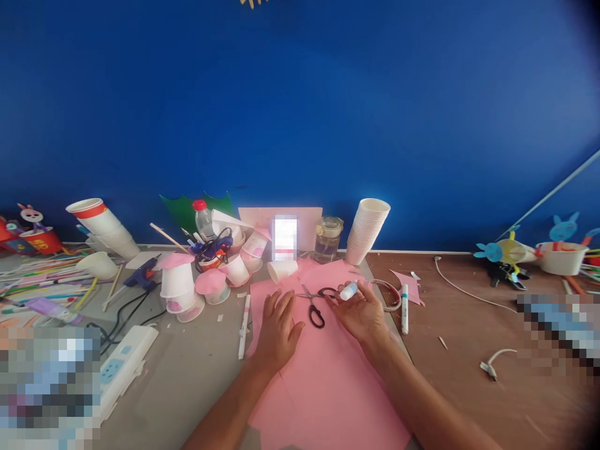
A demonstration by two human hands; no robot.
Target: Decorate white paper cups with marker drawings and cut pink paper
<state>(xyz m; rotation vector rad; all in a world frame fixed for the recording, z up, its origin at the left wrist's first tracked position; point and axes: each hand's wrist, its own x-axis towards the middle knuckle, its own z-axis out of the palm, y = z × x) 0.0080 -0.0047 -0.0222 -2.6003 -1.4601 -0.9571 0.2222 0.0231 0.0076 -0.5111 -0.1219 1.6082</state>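
My right grip (360, 310) was closed on a small glue bottle (349, 291), its long axis running roughly eight to two o'clock, above the far end of the pink paper (328, 381) on the bench (197, 369). My left grip (279, 325) lay flat and spread on the paper, holding nothing. The scissors (315, 304) lay between them, at about eight o'clock from the bottle, blades toward eleven o'clock, nearer the right grip.

Craft room, backed by a deep blue wall (300, 94); its surface (197, 362) is strewn with stacked paper cups (368, 230), pink paper sheets (323, 369), scissors (315, 306), a glue gun (143, 275) and coloured straws (37, 275). Paper bunny figures (564, 227) stand at both far ends.
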